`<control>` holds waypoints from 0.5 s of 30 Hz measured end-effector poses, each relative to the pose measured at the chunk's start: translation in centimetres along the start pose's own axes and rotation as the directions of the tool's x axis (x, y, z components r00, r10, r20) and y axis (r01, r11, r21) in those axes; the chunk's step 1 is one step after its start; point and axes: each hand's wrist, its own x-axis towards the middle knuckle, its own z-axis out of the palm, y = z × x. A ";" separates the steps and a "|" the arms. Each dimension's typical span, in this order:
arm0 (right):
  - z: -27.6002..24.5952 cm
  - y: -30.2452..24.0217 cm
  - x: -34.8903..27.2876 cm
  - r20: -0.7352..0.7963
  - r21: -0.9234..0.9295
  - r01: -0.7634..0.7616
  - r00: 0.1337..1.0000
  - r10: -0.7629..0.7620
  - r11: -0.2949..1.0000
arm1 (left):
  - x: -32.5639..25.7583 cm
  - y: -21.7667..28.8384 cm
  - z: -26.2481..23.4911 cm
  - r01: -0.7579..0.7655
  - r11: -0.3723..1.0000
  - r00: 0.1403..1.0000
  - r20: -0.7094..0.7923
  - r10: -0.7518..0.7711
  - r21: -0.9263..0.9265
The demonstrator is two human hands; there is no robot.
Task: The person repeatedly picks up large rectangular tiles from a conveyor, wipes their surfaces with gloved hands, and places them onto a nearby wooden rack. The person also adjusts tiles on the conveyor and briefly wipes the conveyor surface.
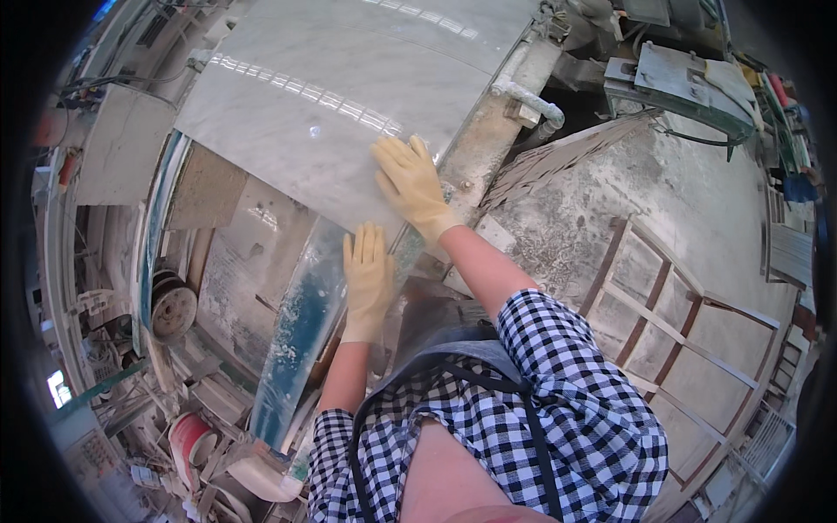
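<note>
Both my hands wear pale yellow rubber gloves. My right hand (410,183) lies flat on a large polished grey-white stone slab (288,113), beside the slab's right edge, its fingers stretched out and nothing held. Nearer to me, my left hand (369,270) rests at the slab's near corner, palm down with straight fingers. Its fingertips reach the near edge, though the exact contact is hard to make out. Light strips are reflected across the slab's glossy face. Under the slab's near side runs a worn teal machine frame (296,331).
A whitened pipe elbow (534,103) juts out along the bench's right side. Beyond it stands a dusty metal box (676,83). On the floor to the right is a ladder-like frame (645,309). At left are a round pulley wheel (174,309) and a red drum-shaped thing (185,440).
</note>
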 end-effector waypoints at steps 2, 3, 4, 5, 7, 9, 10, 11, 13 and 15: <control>0.1 0.0 0.1 -0.007 0.010 0.006 1.000 -0.006 1.000 | -0.1 0.0 0.1 -0.008 1.000 1.000 -0.018 0.008 0.008; 0.1 -0.1 0.1 -0.001 0.016 0.004 1.000 -0.004 1.000 | -0.1 0.0 0.1 -0.003 1.000 1.000 -0.014 0.004 0.009; 0.0 0.0 0.2 -0.004 0.030 -0.003 1.000 0.003 1.000 | 0.0 0.0 0.1 0.002 1.000 1.000 -0.013 -0.001 0.008; 0.0 -0.1 0.1 0.000 0.022 -0.001 1.000 0.001 1.000 | -0.1 0.0 0.1 0.004 1.000 1.000 -0.018 -0.004 0.007; -0.1 -0.1 0.1 -0.010 0.021 -0.006 1.000 0.006 1.000 | 0.0 0.0 0.2 0.005 1.000 1.000 -0.013 -0.005 0.019; -0.1 0.0 0.1 -0.016 0.023 -0.009 1.000 0.010 1.000 | 0.0 -0.1 0.2 0.001 1.000 1.000 -0.010 -0.001 0.026; -0.2 0.0 0.1 -0.021 0.028 -0.014 1.000 0.015 1.000 | 0.0 -0.1 0.2 -0.002 1.000 1.000 -0.006 0.002 0.027; -0.1 0.0 0.1 -0.023 0.029 -0.017 1.000 0.017 0.999 | 0.0 -0.1 0.2 -0.009 1.000 1.000 -0.019 0.010 0.021; -0.1 0.0 0.0 -0.029 0.041 -0.027 0.999 0.028 0.999 | 0.0 -0.2 0.3 0.003 0.999 1.000 0.015 -0.004 0.051; 0.0 0.0 0.0 -0.043 0.029 -0.024 0.999 0.026 0.999 | 0.0 -0.3 0.3 -0.005 0.998 1.000 0.021 0.004 0.061</control>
